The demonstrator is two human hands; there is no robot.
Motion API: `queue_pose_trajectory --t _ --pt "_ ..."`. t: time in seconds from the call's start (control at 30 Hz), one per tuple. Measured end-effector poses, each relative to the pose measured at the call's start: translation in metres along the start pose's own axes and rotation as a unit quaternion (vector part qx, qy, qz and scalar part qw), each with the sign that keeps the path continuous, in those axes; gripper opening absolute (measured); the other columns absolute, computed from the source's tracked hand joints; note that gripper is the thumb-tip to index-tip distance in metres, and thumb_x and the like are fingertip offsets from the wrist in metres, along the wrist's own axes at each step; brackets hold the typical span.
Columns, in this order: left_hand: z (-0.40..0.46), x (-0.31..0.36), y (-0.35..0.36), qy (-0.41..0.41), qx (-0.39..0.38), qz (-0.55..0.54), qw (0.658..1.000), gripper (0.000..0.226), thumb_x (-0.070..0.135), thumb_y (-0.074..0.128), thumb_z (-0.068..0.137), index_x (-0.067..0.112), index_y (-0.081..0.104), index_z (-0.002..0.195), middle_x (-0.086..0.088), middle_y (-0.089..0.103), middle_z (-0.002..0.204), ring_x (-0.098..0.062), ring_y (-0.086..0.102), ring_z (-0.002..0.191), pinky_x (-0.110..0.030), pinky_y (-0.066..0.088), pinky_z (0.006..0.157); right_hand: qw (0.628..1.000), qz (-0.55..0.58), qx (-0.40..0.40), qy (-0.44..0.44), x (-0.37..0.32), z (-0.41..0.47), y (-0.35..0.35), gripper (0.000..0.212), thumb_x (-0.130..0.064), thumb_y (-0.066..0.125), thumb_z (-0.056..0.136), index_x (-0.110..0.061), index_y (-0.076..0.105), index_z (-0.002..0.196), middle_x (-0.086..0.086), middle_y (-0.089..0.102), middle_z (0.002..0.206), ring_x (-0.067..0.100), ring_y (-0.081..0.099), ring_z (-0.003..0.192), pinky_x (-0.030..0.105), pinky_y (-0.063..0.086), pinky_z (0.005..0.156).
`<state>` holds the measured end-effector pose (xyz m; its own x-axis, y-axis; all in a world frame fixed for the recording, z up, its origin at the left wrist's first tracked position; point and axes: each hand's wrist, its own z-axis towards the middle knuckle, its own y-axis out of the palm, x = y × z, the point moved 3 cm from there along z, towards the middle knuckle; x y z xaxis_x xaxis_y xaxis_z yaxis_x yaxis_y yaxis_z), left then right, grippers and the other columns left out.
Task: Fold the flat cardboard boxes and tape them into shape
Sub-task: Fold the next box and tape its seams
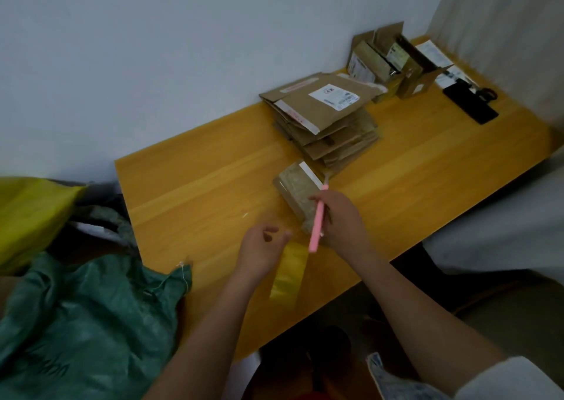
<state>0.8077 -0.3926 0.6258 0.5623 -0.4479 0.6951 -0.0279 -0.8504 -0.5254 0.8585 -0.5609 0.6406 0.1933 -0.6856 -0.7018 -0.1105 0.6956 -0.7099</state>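
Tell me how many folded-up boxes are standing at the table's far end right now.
2: one box nearer the wall and one box beside it, nearer the scissors. They stand packed together, so another may be hidden behind them.

Two bare forearms, uncovered from wrist to past the elbow. Left hand (259, 247) without rings, watch or glove. Right hand (341, 219) likewise unadorned. White short sleeve (515, 381) at the right upper arm, loose at the hem. Patterned pale blue-grey cloth (393, 381) just beside that sleeve, details blurred.
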Motion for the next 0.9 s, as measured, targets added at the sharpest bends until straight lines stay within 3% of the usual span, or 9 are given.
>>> queue_pose_trajectory --t 0.1,0.2,0.27,0.37,0.43,0.53,0.63,0.73,0.9 --pt "-0.005 -0.012 0.013 -0.091 -0.094 0.047 0.990 0.058 0.048 0.064 0.088 0.009 0.051 0.129 -0.010 0.058 0.118 -0.023 0.060 0.096 -0.031 0.047 0.078 0.969 0.172 -0.068 0.161 0.008 -0.005 0.002 0.019 -0.030 0.048 0.096 -0.040 0.060 0.086 -0.017 0.059 0.089 -0.002 0.053 0.082 0.015 0.042 0.078" --pt "-0.012 -0.011 0.022 -0.155 -0.159 -0.018 0.975 0.066 0.054 0.055 0.092 0.010 0.041 0.140 -0.007 0.050 0.134 -0.022 0.053 0.104 -0.033 0.044 0.081 0.908 0.296 -0.083 0.283 0.017 -0.015 0.012 0.024 -0.041 0.053 0.091 -0.030 0.069 0.077 -0.004 0.057 0.086 0.009 0.051 0.073 0.025 0.043 0.067" --pt "-0.014 -0.009 0.023 -0.145 -0.165 -0.068 0.973 0.056 0.047 0.054 0.096 0.015 0.041 0.141 -0.003 0.054 0.124 -0.019 0.055 0.097 -0.031 0.045 0.076 0.865 0.363 -0.068 0.340 0.021 -0.019 0.013 0.022 -0.042 0.059 0.087 -0.029 0.073 0.076 0.005 0.055 0.087 0.017 0.049 0.069 0.031 0.041 0.060" --pt "-0.014 -0.005 0.013 -0.106 -0.165 -0.075 0.978 0.044 0.033 0.051 0.100 0.020 0.041 0.141 0.007 0.052 0.094 -0.013 0.050 0.074 -0.024 0.041 0.060 0.854 0.391 -0.059 0.339 0.026 -0.017 0.012 0.027 -0.040 0.058 0.092 -0.028 0.074 0.074 0.004 0.057 0.084 0.012 0.048 0.063 0.028 0.039 0.056" --pt "-0.009 -0.004 0.006 -0.078 -0.156 -0.057 0.983 0.044 0.032 0.054 0.098 0.023 0.044 0.140 0.005 0.057 0.114 -0.016 0.054 0.082 -0.026 0.041 0.066 0.861 0.380 -0.062 0.331 0.029 -0.014 0.012 0.026 -0.038 0.057 0.093 -0.025 0.074 0.077 0.005 0.059 0.089 0.013 0.050 0.066 0.025 0.042 0.056" --pt "-0.001 -0.003 0.003 -0.010 -0.146 0.054 0.988 0.045 0.036 0.055 0.098 0.025 0.047 0.141 0.005 0.039 0.151 -0.003 0.052 0.077 -0.026 0.044 0.070 0.847 0.396 -0.053 0.349 0.032 -0.015 0.015 0.026 -0.040 0.059 0.091 -0.022 0.074 0.079 0.007 0.056 0.092 0.015 0.050 0.071 0.026 0.042 0.059" --pt "0.008 -0.005 0.006 0.059 -0.123 0.133 0.982 0.045 0.039 0.051 0.099 0.028 0.046 0.142 0.005 0.040 0.152 -0.017 0.052 0.122 -0.031 0.042 0.098 0.841 0.416 -0.047 0.342 0.033 -0.016 0.015 0.028 -0.040 0.059 0.091 -0.023 0.075 0.077 0.006 0.055 0.089 0.014 0.050 0.070 0.026 0.042 0.059" --pt "0.017 -0.001 0.012 0.063 -0.125 0.139 0.980 0.045 0.031 0.051 0.099 0.027 0.043 0.144 0.004 0.038 0.153 -0.019 0.041 0.136 -0.031 0.037 0.103 0.862 0.395 -0.051 0.313 0.034 -0.014 0.013 0.026 -0.037 0.054 0.096 -0.019 0.073 0.097 -0.003 0.061 0.092 0.006 0.056 0.075 0.016 0.047 0.062" --pt "0.023 0.008 0.016 0.022 -0.130 0.120 0.984 0.020 0.034 0.051 0.097 0.029 0.058 0.115 0.004 0.056 0.126 -0.015 0.053 0.095 -0.033 0.045 0.081 0.827 0.477 -0.039 0.295 0.031 -0.015 0.011 0.024 -0.035 0.062 0.092 -0.020 0.071 0.107 0.000 0.064 0.110 0.006 0.060 0.094 0.012 0.051 0.066"
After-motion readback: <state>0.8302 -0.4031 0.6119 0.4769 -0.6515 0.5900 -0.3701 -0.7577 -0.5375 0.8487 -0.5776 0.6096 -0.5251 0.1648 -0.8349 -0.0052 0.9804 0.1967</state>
